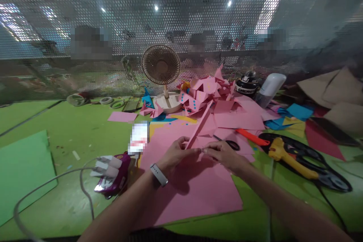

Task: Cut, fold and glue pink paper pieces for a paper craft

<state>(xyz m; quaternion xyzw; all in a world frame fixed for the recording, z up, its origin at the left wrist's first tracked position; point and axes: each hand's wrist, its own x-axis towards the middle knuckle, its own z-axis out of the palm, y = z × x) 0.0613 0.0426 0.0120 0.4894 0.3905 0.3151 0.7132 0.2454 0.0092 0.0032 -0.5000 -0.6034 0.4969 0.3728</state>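
Both my hands meet over a big pink paper sheet [195, 193] on the green table [70, 132]. My left hand [177, 153], with a grey watch on its wrist, pinches the near end of a long folded pink paper strip [200, 128] that points up and away. My right hand [224, 153] is closed with its fingertips pinched on the same strip, just right of the left. Black-handled scissors [231, 144] lie right behind my right hand.
A heap of folded pink paper pieces [210, 90] sits behind, beside a small desk fan [161, 72]. A yellow glue gun [292, 160] and orange knife [252, 137] lie right. A purple power adapter with white plugs [112, 174] lies left. A perforated metal screen [181, 38] backs the table.
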